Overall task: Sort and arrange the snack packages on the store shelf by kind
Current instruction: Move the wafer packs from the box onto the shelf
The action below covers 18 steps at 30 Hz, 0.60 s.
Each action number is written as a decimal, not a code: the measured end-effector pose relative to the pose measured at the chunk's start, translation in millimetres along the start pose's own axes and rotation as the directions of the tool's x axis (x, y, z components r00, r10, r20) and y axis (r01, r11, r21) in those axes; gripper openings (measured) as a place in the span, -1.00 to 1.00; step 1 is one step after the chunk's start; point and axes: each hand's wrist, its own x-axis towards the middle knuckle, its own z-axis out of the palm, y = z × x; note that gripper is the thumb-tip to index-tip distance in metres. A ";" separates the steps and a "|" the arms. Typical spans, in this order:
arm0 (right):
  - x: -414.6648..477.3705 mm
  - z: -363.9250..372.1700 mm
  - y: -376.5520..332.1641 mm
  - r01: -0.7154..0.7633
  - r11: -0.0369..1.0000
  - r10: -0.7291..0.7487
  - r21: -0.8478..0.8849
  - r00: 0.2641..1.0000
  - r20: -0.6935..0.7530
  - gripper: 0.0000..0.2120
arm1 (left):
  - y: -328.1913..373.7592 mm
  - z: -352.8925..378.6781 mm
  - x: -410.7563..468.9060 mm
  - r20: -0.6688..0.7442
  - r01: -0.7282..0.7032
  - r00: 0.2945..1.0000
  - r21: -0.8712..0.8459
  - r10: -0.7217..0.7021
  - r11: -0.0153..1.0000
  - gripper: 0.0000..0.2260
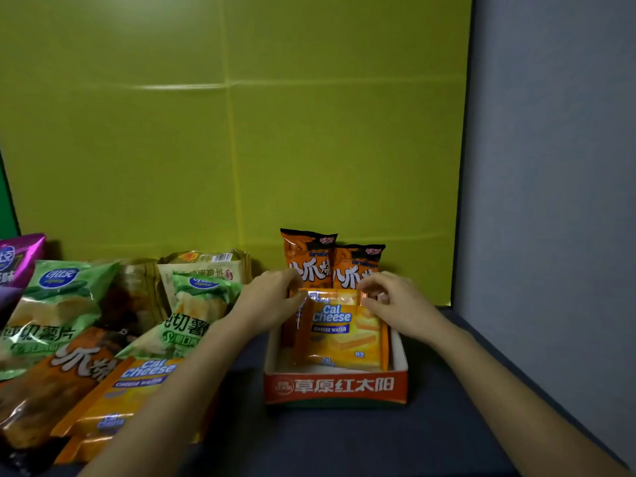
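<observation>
Cal Cheese wafer pack [340, 333] stands leaning in the red-fronted cardboard tray [335, 387], near the shelf's back right corner. Both hands hold it by the crimped top seal: left hand [266, 301] pinches the top left corner, right hand [389, 301] the top right, fingers [373, 306] pressed together on the foil.

Handling, as judged: light, glossy film, likely slippery; wafers inside are brittle, so no squeezing the flat face. Best hold is the top seal or side edges, as now. Pack is thin and fairly stiff, but may flop forward if nothing props it.

Behind it, against the yellow back panel [241, 132], two orange-and-black octopus snack bags [330, 266] stand upright side by side at the tray's rear edge.

Count in or at the tray: one wafer pack clearly seen, with perhaps another behind it, cannot tell; two octopus bags.

Unsorted heap along the shelf's left edge: one more Cal Cheese pack [127, 394], possibly a second under it; one octopus bag lying flat [58, 380]; two green potato chip bags [51, 304]; one purple bag [19, 259] at the far left; two tan bags [206, 266] at the back, contents unreadable.

Dark shelf surface [344, 442] in front of the tray.
</observation>
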 end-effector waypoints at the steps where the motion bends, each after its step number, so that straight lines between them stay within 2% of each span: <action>1: 3.1 -0.2 0.9 -0.009 1.000 0.009 -0.001 1.000 -0.007 -0.74 | -2.1 2.0 4.6 0.016 0.021 1.000 -0.026 -0.020 0.999 -0.77; 4: 8.5 -1.8 2.3 -0.017 0.999 0.018 -0.047 0.999 0.027 -0.69 | -6.2 7.4 16.8 0.065 0.059 0.996 -0.072 -0.055 0.996 -0.72; 8: 9.0 -4.2 1.7 -0.061 0.989 0.089 -0.136 0.975 0.204 -0.48 | -7.8 21.3 32.4 0.211 0.046 0.976 0.007 -0.046 0.999 -0.68; 11: 7.4 -2.2 -3.6 -0.049 0.921 0.185 -0.387 0.928 0.323 -0.29 | -11.8 29.2 43.5 0.313 0.003 0.949 0.118 -0.040 0.993 -0.64; 13: 9.0 1.0 -6.4 0.012 0.851 0.201 -0.525 0.917 0.346 -0.23 | -13.5 30.0 51.2 0.375 -0.024 0.926 0.179 -0.045 0.984 -0.60; 18: 12.1 4.7 -6.8 0.009 0.819 0.235 -0.574 0.907 0.350 -0.15 | -11.7 28.5 65.7 0.469 -0.063 0.877 0.319 -0.100 0.946 -0.48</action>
